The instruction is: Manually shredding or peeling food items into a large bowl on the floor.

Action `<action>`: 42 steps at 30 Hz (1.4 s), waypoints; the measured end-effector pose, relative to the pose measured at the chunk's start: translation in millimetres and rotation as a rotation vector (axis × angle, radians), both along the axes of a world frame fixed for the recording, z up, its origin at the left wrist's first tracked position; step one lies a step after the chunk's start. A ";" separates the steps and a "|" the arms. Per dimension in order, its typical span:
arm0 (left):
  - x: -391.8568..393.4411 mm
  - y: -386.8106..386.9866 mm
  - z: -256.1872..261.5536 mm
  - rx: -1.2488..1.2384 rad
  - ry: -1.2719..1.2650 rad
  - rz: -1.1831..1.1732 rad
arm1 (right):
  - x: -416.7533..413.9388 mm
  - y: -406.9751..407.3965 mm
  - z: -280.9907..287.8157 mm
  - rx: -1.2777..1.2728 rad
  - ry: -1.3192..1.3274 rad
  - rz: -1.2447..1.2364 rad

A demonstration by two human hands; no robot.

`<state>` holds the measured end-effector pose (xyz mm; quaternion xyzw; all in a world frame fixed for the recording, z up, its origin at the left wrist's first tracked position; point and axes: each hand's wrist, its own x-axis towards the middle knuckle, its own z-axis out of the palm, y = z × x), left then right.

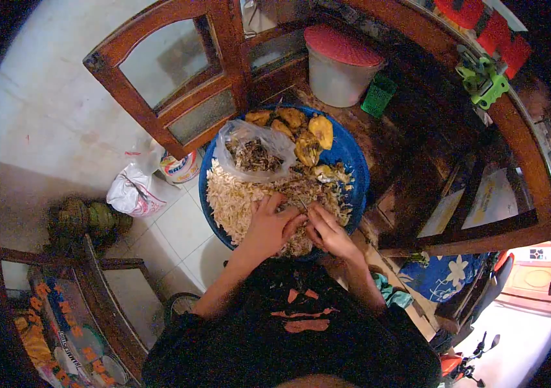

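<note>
A round blue basin (pixel 358 167) lies before me, full of pale shredded food (pixel 229 199). Both of my hands are over its near part. My left hand (pixel 270 225) has its fingers bent low over the shreds, with the thumb close to the other hand. My right hand (pixel 326 228) pinches a small thin piece, too small to name, between thumb and fingertips. Beyond the hands, a clear plastic bag (pixel 280 143) with dark scraps in it rests on the shreds. Yellow-brown cooked chicken pieces (pixel 321 132) lie at the basin's far side.
A whitish bucket with a red lid (pixel 343 46) and a green plastic basket (pixel 378 95) stand beyond the basin. An open wooden cabinet door (pixel 166 127) reaches toward its far left. A white plastic sack (pixel 135 191) and a labelled tub (pixel 180 167) sit on the tiled floor.
</note>
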<state>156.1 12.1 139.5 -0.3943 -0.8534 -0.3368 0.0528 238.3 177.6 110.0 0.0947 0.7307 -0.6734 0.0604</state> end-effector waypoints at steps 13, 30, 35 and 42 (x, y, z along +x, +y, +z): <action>-2.4 -2.0 -0.8 0.032 -0.126 -0.065 | -5.1 2.3 15.9 -0.102 -0.304 -0.058; -6.7 -5.7 -10.2 0.318 -0.213 -0.063 | -15.1 -27.9 48.1 -0.706 -0.440 -0.311; -26.2 -16.0 -26.9 0.653 -0.728 0.225 | -18.7 -8.7 48.9 -0.769 -0.153 -0.474; -67.7 -25.1 -33.8 1.094 -1.624 0.427 | -15.9 -9.8 48.9 -0.583 -0.216 -0.412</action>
